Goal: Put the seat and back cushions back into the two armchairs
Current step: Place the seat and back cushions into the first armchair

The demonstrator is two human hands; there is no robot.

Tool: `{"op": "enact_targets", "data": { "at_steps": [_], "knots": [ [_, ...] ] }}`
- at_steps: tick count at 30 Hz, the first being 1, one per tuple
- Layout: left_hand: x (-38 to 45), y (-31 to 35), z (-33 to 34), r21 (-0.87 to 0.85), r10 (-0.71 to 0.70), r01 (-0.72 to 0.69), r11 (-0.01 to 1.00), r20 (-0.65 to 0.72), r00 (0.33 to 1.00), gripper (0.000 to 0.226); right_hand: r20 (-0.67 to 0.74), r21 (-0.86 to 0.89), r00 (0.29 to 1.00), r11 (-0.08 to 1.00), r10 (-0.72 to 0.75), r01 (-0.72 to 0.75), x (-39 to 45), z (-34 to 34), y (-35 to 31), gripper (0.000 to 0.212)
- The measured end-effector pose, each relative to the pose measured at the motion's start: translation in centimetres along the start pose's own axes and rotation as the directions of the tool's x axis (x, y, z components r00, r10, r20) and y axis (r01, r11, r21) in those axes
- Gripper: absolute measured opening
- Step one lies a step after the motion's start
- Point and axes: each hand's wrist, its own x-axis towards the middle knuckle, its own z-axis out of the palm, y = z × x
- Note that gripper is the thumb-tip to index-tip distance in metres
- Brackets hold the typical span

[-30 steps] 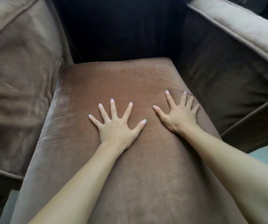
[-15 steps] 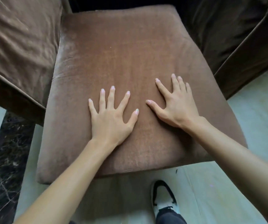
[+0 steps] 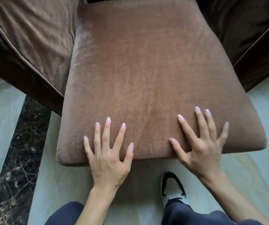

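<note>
A brown seat cushion (image 3: 146,78) fills the middle of the frame, lying flat between the two arms of an armchair; its near edge overhangs toward the lower part of the frame, above pale floor (image 3: 252,168). The left arm (image 3: 28,38) of the chair, in wrinkled brown fabric, takes the upper left corner; the right arm (image 3: 252,34), darker and in shadow, takes the upper right.

The left hand (image 3: 108,161) sits at lower centre-left, fingers spread wide and laid flat on the cushion's front edge, palm over the seam; the right hand (image 3: 202,150) sits at lower right, fingers likewise fanned apart, tips on the cushion top near its front right corner; neither hand grips or pinches anything.

A white and black shoe (image 3: 172,187) stands on the floor at lower centre, between the forearms; dark trousers (image 3: 187,215) show along the bottom edge; a dark marble strip (image 3: 16,159) runs down the lower left.
</note>
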Motion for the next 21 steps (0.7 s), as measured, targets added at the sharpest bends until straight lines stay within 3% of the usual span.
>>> {"op": "enact_targets", "data": {
  "at_steps": [4,11,17,21],
  "knots": [
    [0.6,-0.2,1.1,-0.038,-0.128,0.123,0.992,-0.146,0.981,0.052,-0.060,0.042,0.991,0.992,0.119,-0.117,0.4,0.7,1.0,0.057],
    [1.7,0.3,3.4,-0.013,-0.152,0.159,0.987,-0.378,0.913,0.046,-0.257,0.079,0.964,0.996,0.071,-0.052,0.9,2.8,1.2,0.047],
    [5.3,-2.1,3.6,0.023,-0.145,0.169,0.985,-0.409,0.901,0.047,-0.329,0.087,0.944,0.996,0.031,-0.002,3.3,4.3,-0.7,0.047],
    [10.5,-3.1,4.2,0.006,-0.136,0.148,0.989,-0.350,0.927,0.046,-0.327,0.079,0.945,0.997,0.004,0.023,6.7,6.9,-1.1,0.049]
  ]
}}
